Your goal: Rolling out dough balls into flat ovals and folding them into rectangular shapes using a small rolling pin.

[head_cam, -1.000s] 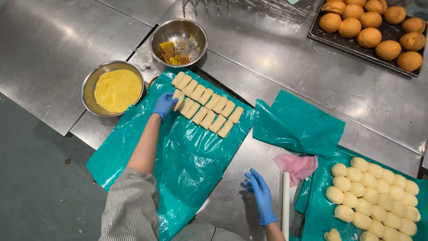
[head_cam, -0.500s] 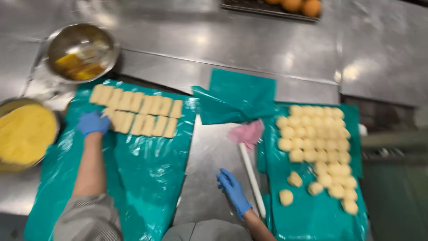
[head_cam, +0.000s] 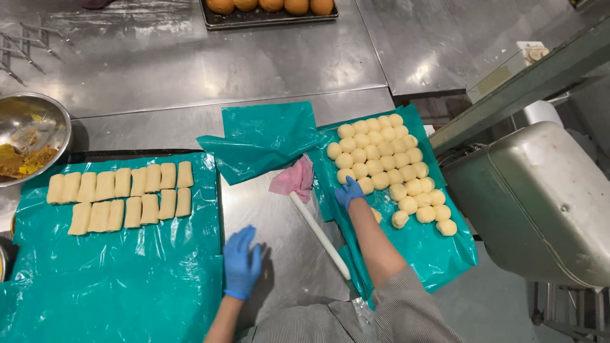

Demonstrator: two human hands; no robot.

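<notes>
Steel worktable draped in teal sheets | right hand closed on a dough ball right of centre; left hand flat, empty, lower centre | picking step judged; a gentle lift is needed

head view only | worn on head, looks steeply down and forward over steel table | close range, own hands and forearms at bottom edge | far tray cut by top edge | metal bin at right
</notes>
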